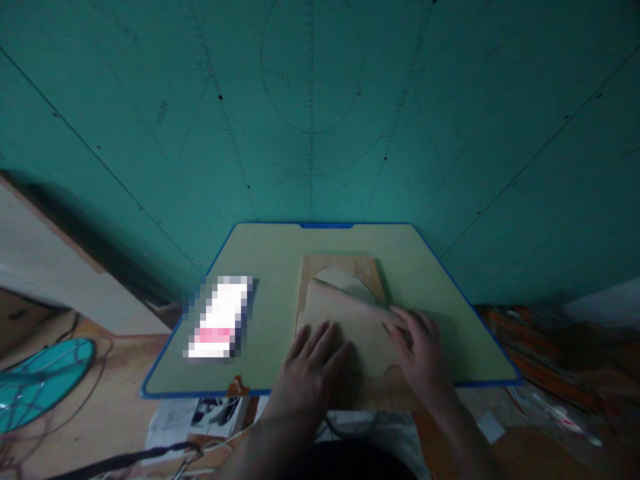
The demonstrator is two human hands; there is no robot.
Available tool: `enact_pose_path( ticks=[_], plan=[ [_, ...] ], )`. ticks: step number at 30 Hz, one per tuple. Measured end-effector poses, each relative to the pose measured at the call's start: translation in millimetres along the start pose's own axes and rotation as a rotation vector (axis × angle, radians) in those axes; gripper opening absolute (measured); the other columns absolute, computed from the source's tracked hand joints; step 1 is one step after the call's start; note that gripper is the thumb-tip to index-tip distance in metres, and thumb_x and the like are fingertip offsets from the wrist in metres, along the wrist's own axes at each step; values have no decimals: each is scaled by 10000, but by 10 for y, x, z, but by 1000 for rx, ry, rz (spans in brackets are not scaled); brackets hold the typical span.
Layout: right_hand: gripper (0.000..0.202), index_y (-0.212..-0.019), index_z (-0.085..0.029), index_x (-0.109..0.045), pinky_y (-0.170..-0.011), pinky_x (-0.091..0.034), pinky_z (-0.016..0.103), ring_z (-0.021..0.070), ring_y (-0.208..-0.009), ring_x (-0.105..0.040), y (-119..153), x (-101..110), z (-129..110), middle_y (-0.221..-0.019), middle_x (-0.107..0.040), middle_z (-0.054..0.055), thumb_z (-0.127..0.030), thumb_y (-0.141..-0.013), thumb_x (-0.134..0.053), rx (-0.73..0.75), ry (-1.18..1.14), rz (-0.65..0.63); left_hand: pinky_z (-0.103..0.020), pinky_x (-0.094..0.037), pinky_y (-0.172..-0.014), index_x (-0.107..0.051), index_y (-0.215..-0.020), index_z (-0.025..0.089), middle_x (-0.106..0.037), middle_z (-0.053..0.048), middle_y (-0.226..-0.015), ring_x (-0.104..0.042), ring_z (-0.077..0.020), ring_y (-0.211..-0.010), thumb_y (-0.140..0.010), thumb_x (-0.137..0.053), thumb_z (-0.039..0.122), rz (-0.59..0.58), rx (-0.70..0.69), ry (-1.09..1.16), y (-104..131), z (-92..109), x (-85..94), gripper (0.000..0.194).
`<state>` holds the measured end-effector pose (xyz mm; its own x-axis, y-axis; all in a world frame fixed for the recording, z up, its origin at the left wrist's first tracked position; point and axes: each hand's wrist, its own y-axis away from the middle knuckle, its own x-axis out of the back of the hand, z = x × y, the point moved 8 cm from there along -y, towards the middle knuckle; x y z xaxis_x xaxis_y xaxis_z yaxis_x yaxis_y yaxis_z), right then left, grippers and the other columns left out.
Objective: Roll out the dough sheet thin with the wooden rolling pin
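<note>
On dough (367, 350), left hand (311, 373) flat, right hand (424, 350) curled

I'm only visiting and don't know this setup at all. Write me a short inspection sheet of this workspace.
Surface: pale green tabletop with blue edging.
Work in hand: thin pale sheet, apparently dough, on a wooden board; a pale roll slants across it, rod or folded edge unclear.
Clutter: pixelated bright panel left of the board; white paper below the table's near edge.
Hands: left hand spread on the sheet; right hand gripping the roll's right end.
Cables: dark cable or strap, lower left.
Surroundings: green wall with drawn lines.
</note>
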<state>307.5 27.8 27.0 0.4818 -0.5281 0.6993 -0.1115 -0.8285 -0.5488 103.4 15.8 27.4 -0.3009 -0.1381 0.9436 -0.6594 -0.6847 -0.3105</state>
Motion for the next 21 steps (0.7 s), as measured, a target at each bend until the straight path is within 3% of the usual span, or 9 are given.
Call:
enact_pose_path(
  ticks=[6, 12, 17, 21],
  plan=[
    [332, -1199, -241, -641, -850, -524, 467, 293, -986, -623, 112, 106, 273, -1065, -678, 122, -448, -1008, -463, -74, -62, 69, -564, -476, -1107, -571, -1378, 208, -535, -150, -1504, -500, -327, -1396, -961, -579, 175, -18, -38, -4, 39, -47, 43, 418],
    [320, -1211, -216, -643, -847, -519, 457, 287, -985, -610, 86, 88, 99, -1050, -677, 124, -410, -1019, -474, 7, -21, 92, -559, -513, -1072, -549, -1377, 109, -527, -230, -1487, -460, -374, -1416, -970, -565, 234, 57, -87, 12, 155, 108, 103, 426],
    [333, -1227, -212, -647, -881, -511, 470, 290, -1010, -603, 92, 69, 78, -1073, -666, 130, -404, -1020, -471, -3, -8, 62, -569, -501, -1086, -515, -1420, 147, -478, -192, -1541, -417, -363, -1448, -913, -646, 273, -4, -56, 77, 185, 213, 140, 539],
    [340, -1234, -228, -655, -888, -511, 483, 294, -1002, -607, 101, 77, 81, -1069, -659, 126, -409, -1016, -466, -18, -14, 67, -535, -499, -1102, -494, -1452, 196, -451, -148, -1570, -429, -324, -1448, -905, -680, 277, -46, -48, 105, 270, 138, 193, 583]
  ],
)
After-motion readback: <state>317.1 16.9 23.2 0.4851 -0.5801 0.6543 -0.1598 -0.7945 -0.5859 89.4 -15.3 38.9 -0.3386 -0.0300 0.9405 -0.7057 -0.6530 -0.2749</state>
